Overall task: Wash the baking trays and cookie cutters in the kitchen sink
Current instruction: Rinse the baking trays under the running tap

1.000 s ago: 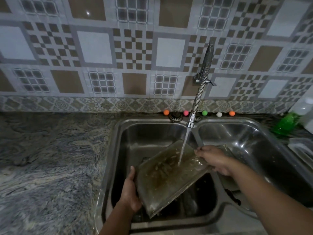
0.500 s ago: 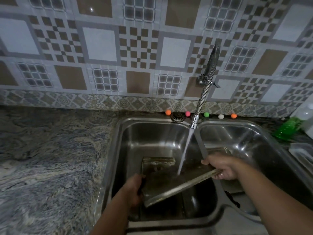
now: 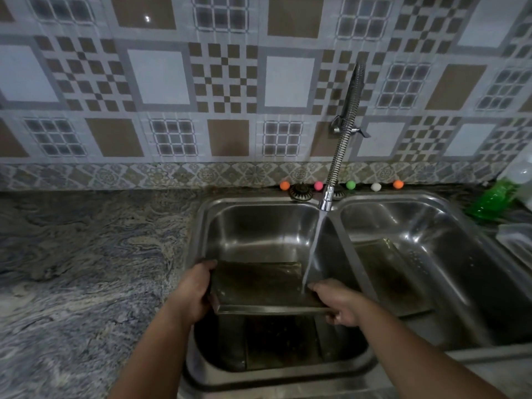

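Observation:
A dirty rectangular baking tray (image 3: 260, 286) is held nearly level over the left basin of the steel double sink (image 3: 201, 226). My left hand (image 3: 192, 292) grips its left edge. My right hand (image 3: 336, 302) grips its front right corner. Water runs from the flexible tap (image 3: 326, 201) onto the tray's right side, just beside my right hand. A second dirty tray (image 3: 385, 272) lies in the right basin. More dark metal shapes (image 3: 276, 341) sit on the bottom of the left basin under the held tray. No cookie cutters can be made out.
A marbled stone counter (image 3: 86, 269) stretches left of the sink. Several small coloured balls (image 3: 318, 185) line the sink's back rim beside a drain strainer (image 3: 300, 191). A green soap bottle (image 3: 489, 201) and a clear container (image 3: 515, 240) stand at the right. A tiled wall rises behind.
The tray has swung from steeply tilted to nearly level and turned square to me. My left hand moved up along its left edge; my right hand dropped to the front right corner.

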